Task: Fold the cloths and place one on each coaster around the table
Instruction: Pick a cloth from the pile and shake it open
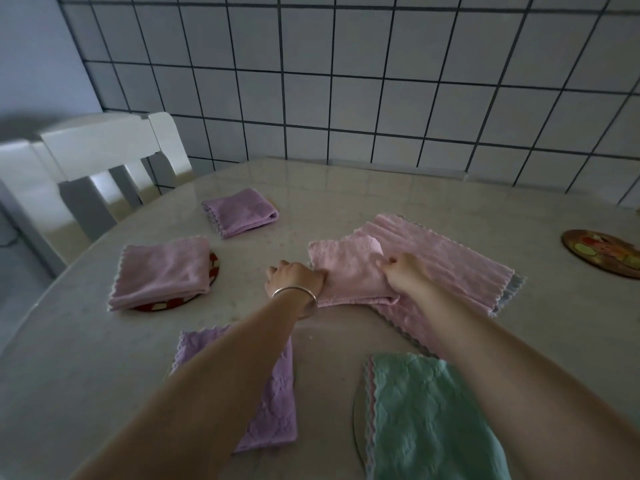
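Nearest us, a folded mint-green textured cloth (429,417) lies at the table's near edge, w/ a folded lilac cloth (273,403) beside it, partly under our left forearm. We're mid-fold on a small pale pink fleecy cloth (346,268) atop the flat pink ribbed stack (446,268): left hand (294,277) grips its left edge, right hand (403,268) pinches a top corner, prob. the layer being folded. Two more sit folded, one on a red-patterned round coaster (180,301). Next: press the fold flat, then carry it to the bare brown painted coaster (604,252) at right.
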